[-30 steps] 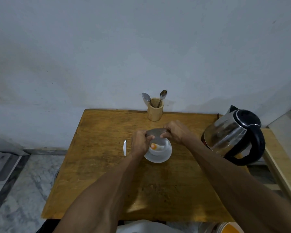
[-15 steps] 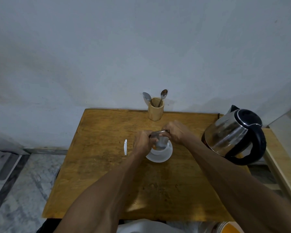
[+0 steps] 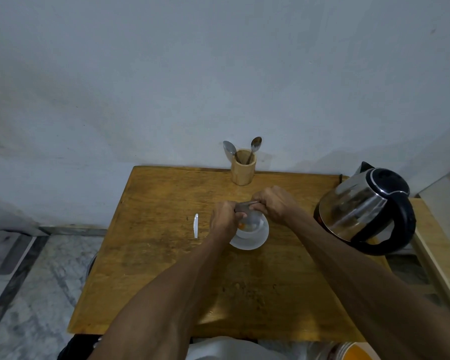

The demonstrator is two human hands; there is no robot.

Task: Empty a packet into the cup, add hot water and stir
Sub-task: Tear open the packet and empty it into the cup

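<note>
A white cup (image 3: 252, 224) stands on a white saucer (image 3: 255, 241) in the middle of the wooden table (image 3: 166, 255). Something orange shows inside the cup. My left hand (image 3: 222, 219) and my right hand (image 3: 274, 203) both pinch a small grey packet (image 3: 244, 207) right above the cup's far rim. The packet's mouth is hidden by my fingers. A steel and black electric kettle (image 3: 366, 211) stands at the table's right edge. Two spoons (image 3: 253, 149) stick out of a wooden holder (image 3: 243, 167) at the back.
A thin white torn strip (image 3: 196, 226) lies on the table left of the cup. A pale wall rises straight behind the table. The floor shows at the left, and a lighter wooden surface (image 3: 442, 245) adjoins the table at the right.
The packet has been tipped lower over the cup between my two hands, which drew closer together. The orange content in the cup was covered half a second ago and shows again now.
</note>
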